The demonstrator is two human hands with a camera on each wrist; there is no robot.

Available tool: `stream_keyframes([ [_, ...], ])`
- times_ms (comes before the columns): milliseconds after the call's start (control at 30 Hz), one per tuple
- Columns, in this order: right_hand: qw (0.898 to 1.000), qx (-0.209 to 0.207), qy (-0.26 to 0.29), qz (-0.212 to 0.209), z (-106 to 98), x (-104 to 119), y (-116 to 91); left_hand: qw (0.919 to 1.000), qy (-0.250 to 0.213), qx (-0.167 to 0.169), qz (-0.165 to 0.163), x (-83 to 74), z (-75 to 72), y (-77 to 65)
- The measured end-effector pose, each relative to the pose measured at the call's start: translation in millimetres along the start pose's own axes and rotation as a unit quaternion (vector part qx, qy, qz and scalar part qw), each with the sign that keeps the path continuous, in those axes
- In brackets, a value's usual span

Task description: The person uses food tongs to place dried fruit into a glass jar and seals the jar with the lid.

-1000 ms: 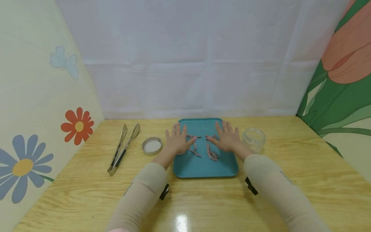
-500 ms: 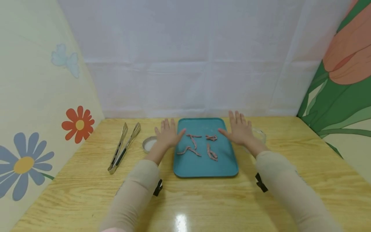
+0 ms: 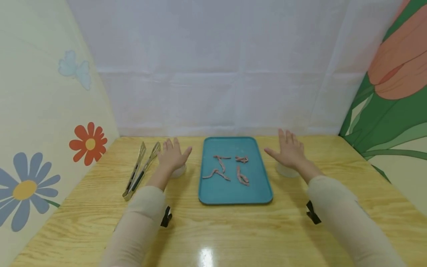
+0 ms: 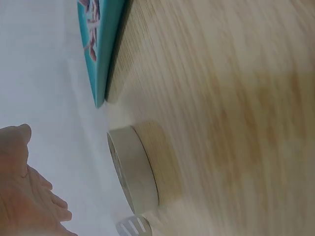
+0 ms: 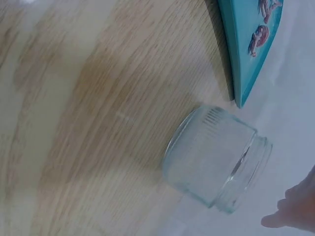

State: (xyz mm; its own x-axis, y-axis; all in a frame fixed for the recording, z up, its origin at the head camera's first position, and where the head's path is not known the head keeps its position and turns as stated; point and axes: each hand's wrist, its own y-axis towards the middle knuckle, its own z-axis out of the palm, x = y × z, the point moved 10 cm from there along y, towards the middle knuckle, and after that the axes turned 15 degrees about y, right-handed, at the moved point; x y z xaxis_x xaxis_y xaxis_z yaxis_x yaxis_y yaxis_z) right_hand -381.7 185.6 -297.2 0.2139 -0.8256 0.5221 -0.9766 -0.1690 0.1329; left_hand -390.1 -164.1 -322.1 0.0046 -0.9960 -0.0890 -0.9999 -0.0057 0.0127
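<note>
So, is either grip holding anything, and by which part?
Nothing is held: the left grip and right grip are open, clear of the lid and jar.

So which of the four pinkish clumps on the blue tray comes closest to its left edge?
The near-left clump: its end almost reaches the left edge of the tray, whereas the other three clumps sit farther in.

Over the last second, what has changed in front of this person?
The left hand moved left from over the tray and now partly hides the lid in the head view; the right hand moved right, partly hiding the jar. Neither holds anything. The tray, pink strips and tongs stayed put.
</note>
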Motion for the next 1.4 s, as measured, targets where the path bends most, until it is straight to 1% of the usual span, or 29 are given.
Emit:
stream_keyframes([
  [133, 1.000, -0.004, 0.027, 0.005, -5.2, -10.9, -3.9, 0.9997, -0.024, 0.003, -0.006, 14.1, -2.0, -4.3],
  [333, 0.997, -0.001, 0.081, -0.001, -8.7, -23.7, -11.2, 0.9992, -0.034, 0.004, -0.018, 35.5, -5.9, -11.6],
  [533, 0.990, -0.011, 0.139, -0.004, -8.9, -35.1, -16.6, 0.9974, -0.057, 0.022, -0.038, 58.4, -0.4, -16.6],
  [633, 0.986, -0.017, 0.165, 0.008, -7.9, -43.2, -18.4, 0.9953, -0.074, 0.034, -0.052, 69.8, 2.9, -19.8],
  [700, 0.984, -0.012, 0.179, 0.020, -5.7, -48.2, -19.9, 0.9936, -0.090, 0.038, -0.058, 76.2, 4.0, -22.1],
  [767, 0.979, 0.001, 0.202, 0.040, -1.6, -53.6, -22.2, 0.9919, -0.101, 0.039, -0.066, 82.9, 4.5, -24.8],
  [833, 0.971, 0.013, 0.230, 0.057, 2.8, -57.5, -24.6, 0.9904, -0.110, 0.040, -0.074, 89.2, 4.7, -27.3],
  [967, 0.951, 0.039, 0.295, 0.088, 13.2, -63.9, -28.6, 0.9871, -0.122, 0.046, -0.093, 101.0, 6.4, -32.5],
  [1067, 0.939, 0.044, 0.324, 0.105, 18.1, -66.7, -30.1, 0.9849, -0.126, 0.051, -0.107, 108.4, 9.6, -36.2],
  [1167, 0.934, 0.034, 0.337, 0.113, 18.9, -67.9, -31.1, 0.9837, -0.127, 0.055, -0.114, 114.8, 14.5, -39.4],
  [1267, 0.934, 0.016, 0.337, 0.120, 17.6, -70.4, -32.0, 0.9829, -0.131, 0.057, -0.117, 120.3, 19.6, -41.3],
  [1400, 0.931, -0.014, 0.344, 0.125, 15.0, -74.8, -34.2, 0.9826, -0.133, 0.048, -0.120, 127.2, 23.8, -41.2],
])
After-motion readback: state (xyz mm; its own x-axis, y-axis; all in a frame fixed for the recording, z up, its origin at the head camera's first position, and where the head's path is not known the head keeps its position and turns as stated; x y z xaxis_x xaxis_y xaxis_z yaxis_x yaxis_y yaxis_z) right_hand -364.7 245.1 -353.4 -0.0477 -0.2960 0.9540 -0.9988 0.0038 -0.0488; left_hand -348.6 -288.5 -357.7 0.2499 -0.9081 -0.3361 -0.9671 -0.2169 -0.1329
